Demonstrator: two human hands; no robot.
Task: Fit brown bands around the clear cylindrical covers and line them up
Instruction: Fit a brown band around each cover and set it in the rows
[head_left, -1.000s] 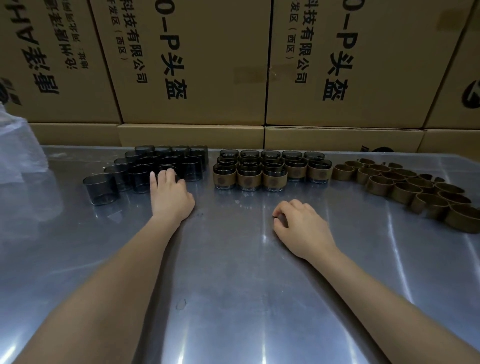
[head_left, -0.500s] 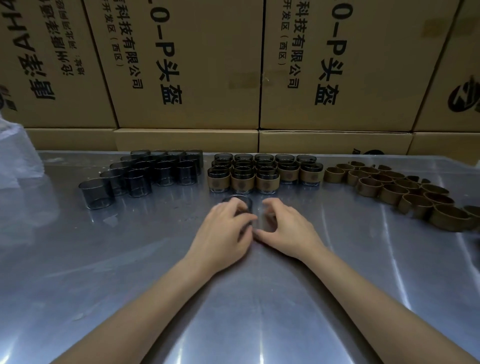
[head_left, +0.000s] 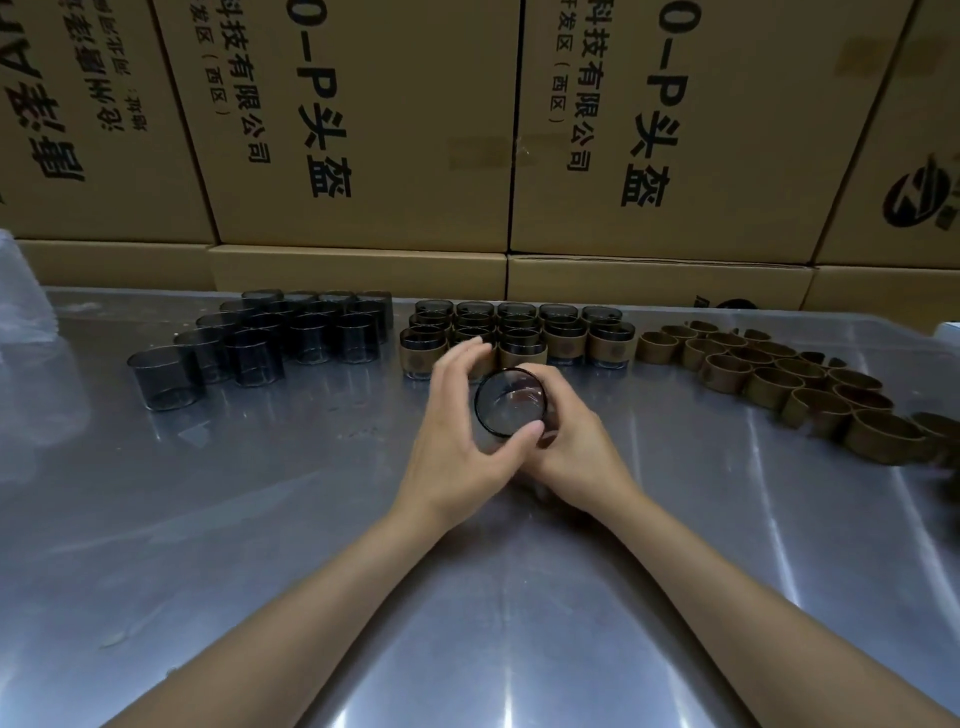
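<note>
Gripping one clear cover (head_left: 510, 402) between them, the left hand (head_left: 462, 447) and right hand (head_left: 576, 447) curl around it; brown bands (head_left: 769, 384) lie at two o'clock.

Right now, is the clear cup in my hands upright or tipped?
Tipped: the clear cup shows its round open mouth to the camera, held between both hands.

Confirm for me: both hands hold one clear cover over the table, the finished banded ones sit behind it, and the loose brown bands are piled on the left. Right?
Not quite: the loose brown bands lie on the right; the left holds bare clear covers. The head view shows it. The rest stands: left hand and right hand hold one clear cover, banded ones behind.
</note>
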